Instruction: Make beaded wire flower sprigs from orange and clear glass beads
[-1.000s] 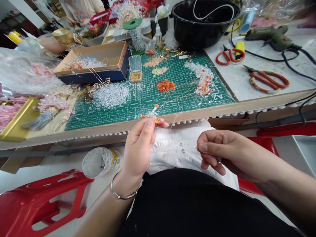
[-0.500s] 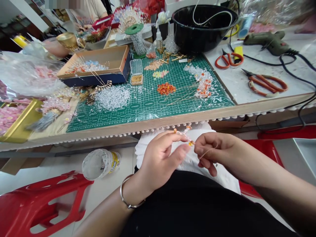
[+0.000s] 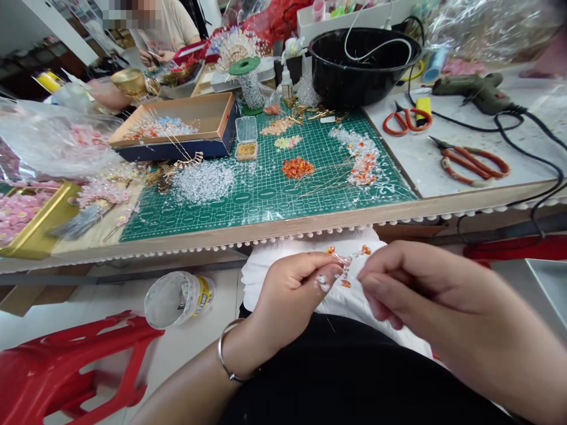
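Over my lap, below the table edge, my left hand (image 3: 292,289) pinches a small wired sprig of orange and clear beads (image 3: 348,260). My right hand (image 3: 407,286) is closed in a pinch at the other side of the same sprig, its fingertips almost touching the left ones. A white cloth (image 3: 336,301) lies on my lap under both hands. A thin bangle sits on my left wrist. The wire between the fingers is too fine to follow.
A green cutting mat (image 3: 266,195) carries piles of clear beads (image 3: 204,180), orange beads (image 3: 297,167) and gold pins. Orange scissors (image 3: 473,160), a glue gun (image 3: 476,90) and a black bowl (image 3: 363,56) sit at the right. A red stool (image 3: 66,372) and a tape roll (image 3: 177,298) lie lower left. Another person sits far back.
My left hand came down from the table edge toward my lap with the beaded sprig. My right hand closed in and now pinches the sprig too.
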Tool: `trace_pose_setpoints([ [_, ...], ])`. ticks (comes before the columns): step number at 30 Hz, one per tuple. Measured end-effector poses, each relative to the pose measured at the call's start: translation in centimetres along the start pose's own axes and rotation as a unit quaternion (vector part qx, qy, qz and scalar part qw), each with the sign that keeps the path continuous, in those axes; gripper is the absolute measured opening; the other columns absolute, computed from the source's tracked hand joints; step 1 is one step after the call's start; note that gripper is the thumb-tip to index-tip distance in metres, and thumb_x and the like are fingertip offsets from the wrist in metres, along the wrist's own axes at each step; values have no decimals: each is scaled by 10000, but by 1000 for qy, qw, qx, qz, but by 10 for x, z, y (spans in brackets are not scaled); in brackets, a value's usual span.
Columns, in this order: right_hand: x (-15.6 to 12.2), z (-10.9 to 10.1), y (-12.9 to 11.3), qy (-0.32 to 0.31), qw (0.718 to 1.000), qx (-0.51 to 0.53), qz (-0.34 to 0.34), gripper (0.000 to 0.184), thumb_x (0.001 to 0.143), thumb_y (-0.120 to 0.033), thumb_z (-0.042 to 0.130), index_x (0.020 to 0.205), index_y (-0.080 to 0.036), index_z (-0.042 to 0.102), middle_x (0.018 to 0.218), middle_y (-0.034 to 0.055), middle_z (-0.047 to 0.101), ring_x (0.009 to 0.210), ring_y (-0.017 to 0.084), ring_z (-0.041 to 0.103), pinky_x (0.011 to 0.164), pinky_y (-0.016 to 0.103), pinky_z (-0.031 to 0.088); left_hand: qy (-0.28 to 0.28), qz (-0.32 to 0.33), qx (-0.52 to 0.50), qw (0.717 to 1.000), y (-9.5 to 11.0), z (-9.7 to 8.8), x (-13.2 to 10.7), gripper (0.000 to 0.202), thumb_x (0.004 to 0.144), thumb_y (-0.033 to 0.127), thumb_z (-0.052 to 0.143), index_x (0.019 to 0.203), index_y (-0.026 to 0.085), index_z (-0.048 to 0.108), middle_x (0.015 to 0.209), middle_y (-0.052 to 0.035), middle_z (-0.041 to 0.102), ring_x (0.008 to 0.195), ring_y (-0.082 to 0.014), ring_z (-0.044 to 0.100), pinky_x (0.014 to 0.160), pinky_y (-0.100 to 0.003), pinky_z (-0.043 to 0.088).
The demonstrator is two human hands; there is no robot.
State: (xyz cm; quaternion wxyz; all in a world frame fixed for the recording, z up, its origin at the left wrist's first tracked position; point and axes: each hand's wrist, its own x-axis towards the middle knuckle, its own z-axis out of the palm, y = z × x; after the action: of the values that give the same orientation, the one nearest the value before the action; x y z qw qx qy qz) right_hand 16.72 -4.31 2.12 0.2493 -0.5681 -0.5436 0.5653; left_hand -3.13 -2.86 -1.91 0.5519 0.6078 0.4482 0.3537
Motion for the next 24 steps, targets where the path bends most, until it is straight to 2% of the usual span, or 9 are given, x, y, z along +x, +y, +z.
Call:
trace_pose_setpoints([
  [1, 3, 12, 1, 31, 999, -19, -25, 368, 881, -583, 595, 688, -271, 620, 616, 33, 614, 523, 183, 520, 454, 315, 414, -11, 3, -7, 1000, 1, 0, 0, 266, 964, 376, 600, 859, 171, 734, 813, -27, 722, 783, -165, 642, 732, -261, 505],
  [3, 11, 22, 5, 54, 997, -42, -39, 309, 918, -498, 574, 719, -267, 618, 628, 11, 612, 532, 162, 528, 479, 292, 429, -29, 8, -8, 1000, 2, 0, -2, 286, 986, 367, 566, 851, 170, 722, 827, -28, 711, 800, -163, 637, 760, -266, 496],
  [8, 19, 17, 11, 71, 993, -82, -39, 246, 919, -404, 567, 723, -260, 605, 608, -6, 616, 511, 149, 530, 473, 283, 414, -22, 33, 60, 997, 3, -4, -1, 316, 1007, 361, 520, 824, 175, 698, 784, -25, 664, 735, -155, 598, 692, -264, 466],
  [11, 19, 17, 8, 82, 989, -111, -47, 241, 907, -390, 572, 709, -258, 607, 597, -1, 620, 506, 155, 540, 478, 295, 413, -31, 88, 109, 990, 3, -5, 0, 301, 1020, 323, 490, 843, 181, 687, 727, -12, 630, 655, -131, 559, 644, -252, 441],
  [14, 21, 20, 7, 69, 992, -105, -29, 229, 896, -393, 592, 717, -254, 615, 593, -6, 620, 500, 149, 545, 469, 289, 409, 5, 138, 172, 975, 1, -6, -1, 284, 1005, 295, 519, 784, 181, 658, 631, 6, 575, 582, -118, 499, 586, -253, 390],
  [18, 26, 19, 14, 36, 997, -63, 6, 252, 896, -450, 625, 757, -241, 602, 617, -16, 610, 527, 138, 548, 493, 274, 431, 19, 152, 202, 967, -1, -7, -3, 285, 989, 267, 547, 732, 179, 633, 602, 9, 565, 559, -114, 475, 569, -260, 368],
  [21, 32, 16, 20, 60, 998, -27, -1, 315, 824, -505, 736, 938, -254, 585, 653, -29, 609, 589, 161, 579, 532, 282, 470, 16, 146, 173, 974, -2, -10, -4, 254, 981, 260, 563, 758, 174, 649, 618, 6, 578, 568, -112, 493, 571, -246, 379],
  [24, 36, 11, 21, 63, 997, -11, -46, 586, 776, -491, 803, 1255, -294, 529, 852, -10, 661, 628, 156, 579, 578, 296, 506, -3, 118, 128, 985, -1, -13, -4, 252, 980, 268, 566, 762, 170, 646, 617, 11, 561, 573, -108, 494, 568, -238, 376],
])
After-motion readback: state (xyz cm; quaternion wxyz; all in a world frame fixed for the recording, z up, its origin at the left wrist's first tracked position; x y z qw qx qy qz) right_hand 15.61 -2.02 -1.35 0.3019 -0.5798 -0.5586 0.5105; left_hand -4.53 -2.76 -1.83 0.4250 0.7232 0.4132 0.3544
